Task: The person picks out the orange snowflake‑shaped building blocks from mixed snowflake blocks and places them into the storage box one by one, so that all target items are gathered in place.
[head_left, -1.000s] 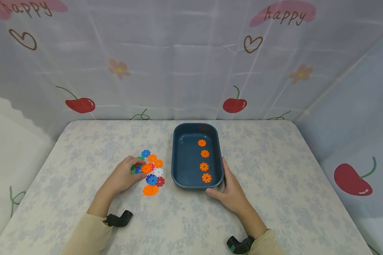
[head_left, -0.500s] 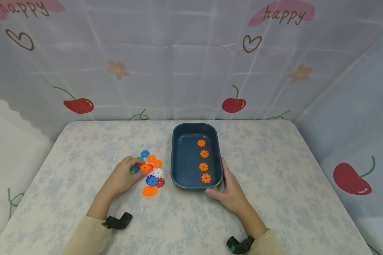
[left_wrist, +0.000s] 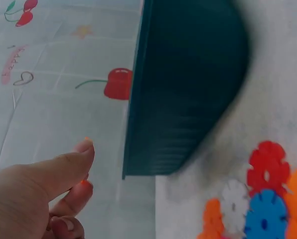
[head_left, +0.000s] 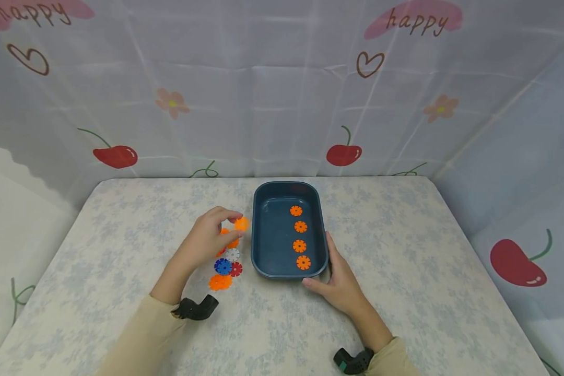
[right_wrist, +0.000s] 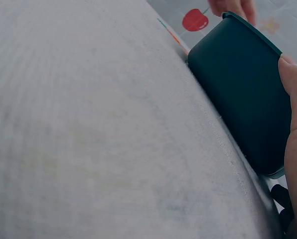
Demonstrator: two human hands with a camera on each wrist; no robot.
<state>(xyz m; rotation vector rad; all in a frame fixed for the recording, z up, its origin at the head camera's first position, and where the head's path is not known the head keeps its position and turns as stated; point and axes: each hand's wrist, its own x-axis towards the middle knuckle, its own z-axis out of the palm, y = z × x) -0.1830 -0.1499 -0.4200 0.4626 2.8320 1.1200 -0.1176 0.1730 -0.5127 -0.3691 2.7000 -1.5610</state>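
My left hand (head_left: pixel 207 237) pinches an orange snowflake disc (head_left: pixel 242 224) between thumb and fingertips, just left of the dark blue tray (head_left: pixel 255 235). In the left wrist view only slivers of that disc show between the fingertips. My right hand (head_left: pixel 340 282) grips the tray's near right corner, thumb at the front rim and fingers along the right side. Inside the tray, several orange discs (head_left: pixel 301 226) lie in a column towards the right. Below the left hand are loose discs, among them a white one (head_left: pixel 232 254), a blue one (head_left: pixel 223 266) and a red one (head_left: pixel 236 269).
An orange disc (head_left: pixel 220 282) lies at the near end of the loose pile, and the hand covers part of the pile. The table (head_left: pixel 404 235) has a pale patterned cover. Behind it hangs a printed curtain (head_left: pixel 282 104).
My left hand has lifted the orange disc off the pile and carried it right and away from me, towards the tray's left rim. The right hand and the tray have stayed put.
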